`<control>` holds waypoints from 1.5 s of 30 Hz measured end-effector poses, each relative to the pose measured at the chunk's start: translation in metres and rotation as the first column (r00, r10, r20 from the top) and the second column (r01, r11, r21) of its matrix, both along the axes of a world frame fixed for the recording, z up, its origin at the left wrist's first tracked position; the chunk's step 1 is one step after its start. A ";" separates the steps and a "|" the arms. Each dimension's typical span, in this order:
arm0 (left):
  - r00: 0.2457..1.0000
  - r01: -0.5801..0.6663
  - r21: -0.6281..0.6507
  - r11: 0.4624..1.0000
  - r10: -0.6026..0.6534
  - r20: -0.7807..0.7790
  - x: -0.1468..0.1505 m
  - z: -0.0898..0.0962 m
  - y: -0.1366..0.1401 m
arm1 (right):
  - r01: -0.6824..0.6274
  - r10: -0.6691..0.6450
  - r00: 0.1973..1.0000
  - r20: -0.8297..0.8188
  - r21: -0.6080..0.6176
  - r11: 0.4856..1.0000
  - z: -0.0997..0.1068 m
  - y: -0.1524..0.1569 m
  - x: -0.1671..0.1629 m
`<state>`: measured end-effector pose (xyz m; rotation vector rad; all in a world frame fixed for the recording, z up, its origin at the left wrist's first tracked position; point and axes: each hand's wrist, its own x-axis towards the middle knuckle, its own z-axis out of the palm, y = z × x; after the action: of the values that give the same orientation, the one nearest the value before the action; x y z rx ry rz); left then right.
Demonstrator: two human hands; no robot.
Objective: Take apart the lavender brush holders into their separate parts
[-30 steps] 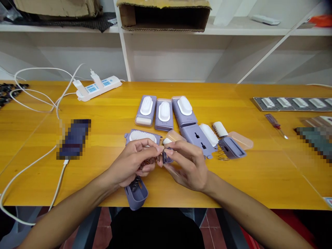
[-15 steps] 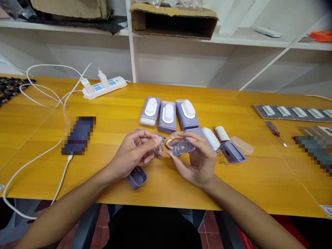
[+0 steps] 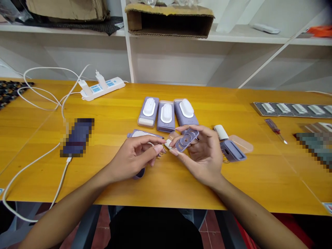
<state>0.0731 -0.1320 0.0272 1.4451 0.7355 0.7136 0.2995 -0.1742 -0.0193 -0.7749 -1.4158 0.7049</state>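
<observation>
Between thumb and fingers, my right hand (image 3: 203, 152) holds a purple plastic part (image 3: 185, 140) with round openings, tilted above the table. My left hand (image 3: 137, 155) is closed to its left, thumb and forefinger pressed together. Whatever it pinches is too small to make out, though thin wires seem to show by the fingertips. Behind the left hand lies a purple casing (image 3: 145, 133) with a white bristled face, partly covered by the fingers. Below that hand, a small purple cup-shaped shell (image 3: 140, 174) peeks out. A small white piece (image 3: 168, 143) is between the hands.
Three purple cases with white oval tops (image 3: 166, 113) stand behind the hands. To the right are a purple housing (image 3: 233, 151), a translucent peach cover (image 3: 242, 143), a white bristled piece (image 3: 221, 132) and a screwdriver (image 3: 276, 131). A phone (image 3: 77, 137) and power strip (image 3: 103, 88) sit left.
My right hand has moved slightly right and turned the purple part to a steeper tilt. My left hand has shifted a little right and down, covering more of the cup-shaped shell.
</observation>
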 end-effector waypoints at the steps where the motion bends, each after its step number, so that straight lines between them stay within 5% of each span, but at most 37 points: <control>1: 1.000 0.004 -0.008 1.000 -0.004 0.001 0.000 0.000 0.000 | -0.017 0.017 1.000 -0.013 -0.015 1.000 0.001 0.000 0.001; 7: 0.999 0.039 0.019 0.999 -0.039 -0.009 -0.002 0.004 0.003 | -0.088 0.085 0.996 -0.039 -0.098 0.991 0.004 -0.002 0.006; 15: 0.965 0.188 0.264 0.946 -0.129 -0.227 -0.007 0.005 0.002 | -0.138 0.136 0.990 -0.022 -0.144 0.980 0.015 -0.002 0.015; 18: 0.901 0.284 0.363 0.887 -0.118 -0.417 -0.005 -0.003 -0.002 | -0.214 0.211 0.977 -0.033 -0.203 0.956 0.017 -0.001 0.021; 23: 0.750 0.497 0.504 0.706 -0.057 -0.659 0.002 -0.020 -0.006 | -0.292 0.287 0.956 -0.059 -0.270 0.918 0.016 0.004 0.027; 30: 0.690 0.588 0.511 0.627 -0.059 -0.721 0.000 -0.022 -0.005 | -0.193 0.255 0.954 0.155 -0.331 0.924 0.017 0.004 0.039; 36: 0.742 0.505 0.606 0.614 0.050 -0.669 -0.014 -0.009 0.005 | -0.095 0.224 0.663 0.714 -0.216 0.972 0.023 -0.003 0.047; 42: 0.697 0.509 0.507 0.696 0.012 -0.717 -0.033 0.006 0.020 | -0.071 0.247 0.338 0.908 -0.237 0.969 0.018 -0.009 0.042; 45: 0.677 0.550 0.466 0.693 -0.043 -0.735 -0.041 0.007 0.023 | -0.056 0.232 0.307 0.923 -0.225 0.973 0.013 -0.009 0.042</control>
<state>0.0320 -0.1088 0.0342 2.5161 0.7644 0.1014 0.3410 -0.1828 -0.0061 -1.3168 -2.5930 0.4575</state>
